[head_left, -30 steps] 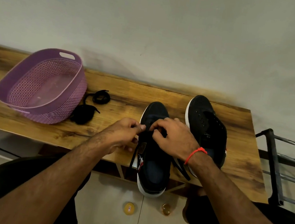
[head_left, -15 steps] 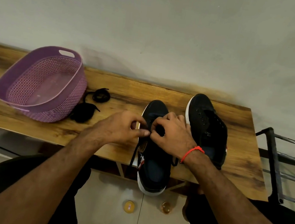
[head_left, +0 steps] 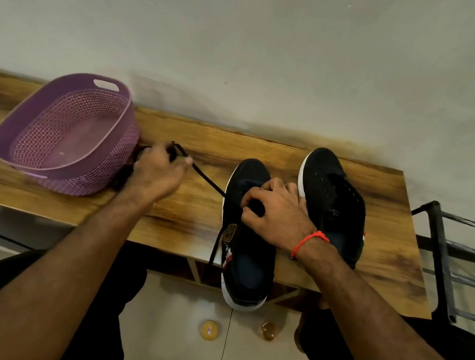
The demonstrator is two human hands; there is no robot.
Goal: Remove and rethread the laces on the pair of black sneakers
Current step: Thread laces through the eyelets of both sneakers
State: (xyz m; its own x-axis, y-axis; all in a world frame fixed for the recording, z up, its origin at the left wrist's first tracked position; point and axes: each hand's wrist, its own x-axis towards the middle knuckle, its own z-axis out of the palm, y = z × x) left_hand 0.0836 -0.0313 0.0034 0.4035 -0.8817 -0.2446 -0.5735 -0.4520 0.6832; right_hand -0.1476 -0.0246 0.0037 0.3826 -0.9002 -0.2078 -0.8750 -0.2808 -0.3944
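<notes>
Nearest me, the heel of the near sneaker (head_left: 249, 261) hangs off the front edge of the wooden table (head_left: 194, 216), and my right hand (head_left: 277, 216) bears down on its tongue, fingers curled into the eyelet area to pin it. A moment ago both hands were bunched together over those eyelets — now my left hand (head_left: 154, 174) has swung out wide toward the purple basket (head_left: 62, 137), pinching the lace (head_left: 208, 180), which runs taut from my fingers back to the shoe. That reads to me as a pull-through: one crossing drawn tight, more eyelets to go. Just under my left hand lies a dark bundle, probably the other lace. Further back, the second sneaker (head_left: 333, 202) sits laceless, waiting.
</notes>
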